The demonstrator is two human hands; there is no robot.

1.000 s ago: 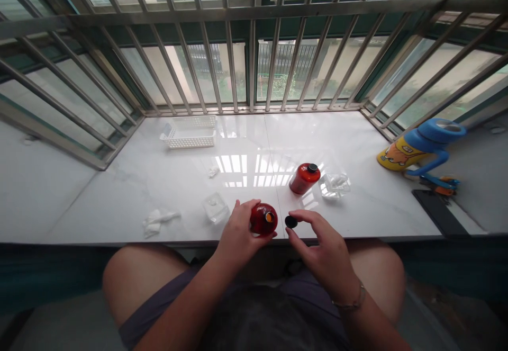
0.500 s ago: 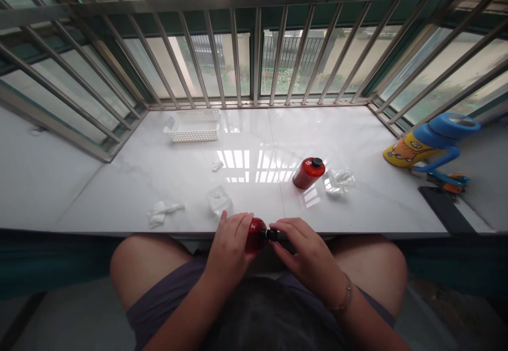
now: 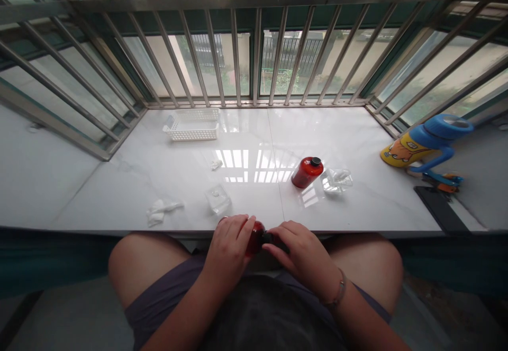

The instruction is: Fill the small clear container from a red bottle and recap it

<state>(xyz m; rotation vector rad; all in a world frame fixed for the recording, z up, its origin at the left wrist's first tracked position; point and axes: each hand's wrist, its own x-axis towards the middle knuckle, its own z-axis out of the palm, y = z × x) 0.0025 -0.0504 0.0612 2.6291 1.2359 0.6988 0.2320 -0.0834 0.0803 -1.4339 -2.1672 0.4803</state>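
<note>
A red translucent bottle (image 3: 257,234) lies on its side at the front edge of the counter, its neck toward the right. My left hand (image 3: 230,242) is wrapped round its body and covers most of it. The fingers and thumb of my right hand (image 3: 299,245) are closed on the black cap (image 3: 267,238) at the bottle's neck. Farther back stands a second red bottle (image 3: 307,172), with a black top. Beside it sits a clear plastic dish (image 3: 336,181) with crumpled white matter in it.
On the white counter (image 3: 254,123) are a white plastic basket (image 3: 192,127), a clear block-like container (image 3: 218,199) and crumpled tissue (image 3: 161,212). To the right stand a blue and yellow handled flask (image 3: 413,144) and a black phone (image 3: 440,210). Metal window bars (image 3: 257,49) close off the back.
The black cap now sits against the bottle's neck, where a gap and light ring showed before. My right hand has moved slightly left with it.
</note>
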